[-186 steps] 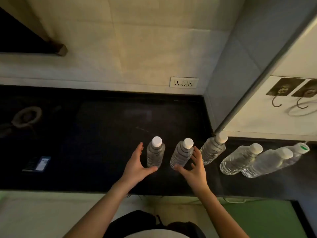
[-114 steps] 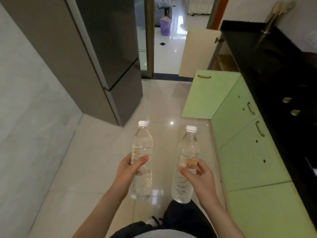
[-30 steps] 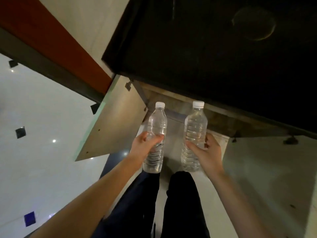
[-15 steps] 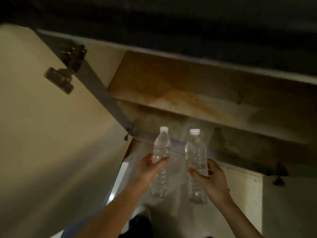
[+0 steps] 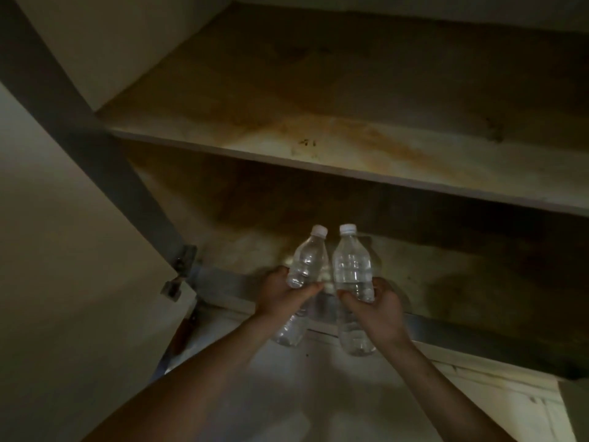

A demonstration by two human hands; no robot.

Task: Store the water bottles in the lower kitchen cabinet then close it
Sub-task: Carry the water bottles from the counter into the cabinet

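Both water bottles, the left one (image 5: 307, 266) and the right one (image 5: 352, 269), are clear with white caps. The cabinet shelf (image 5: 318, 145) is pale, blotched with rusty orange-brown stains. The open door (image 5: 63, 282) is plain beige, its hinge (image 5: 180, 271) grey metal.

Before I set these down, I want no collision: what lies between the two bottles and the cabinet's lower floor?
Nothing: in the head view the lower floor beyond the left bottle and right bottle looks bare, though dim.

Both hands (image 5: 283, 296) (image 5: 377, 306) hold bottles (image 5: 307, 263) (image 5: 352, 266) at the cabinet (image 5: 318, 148).
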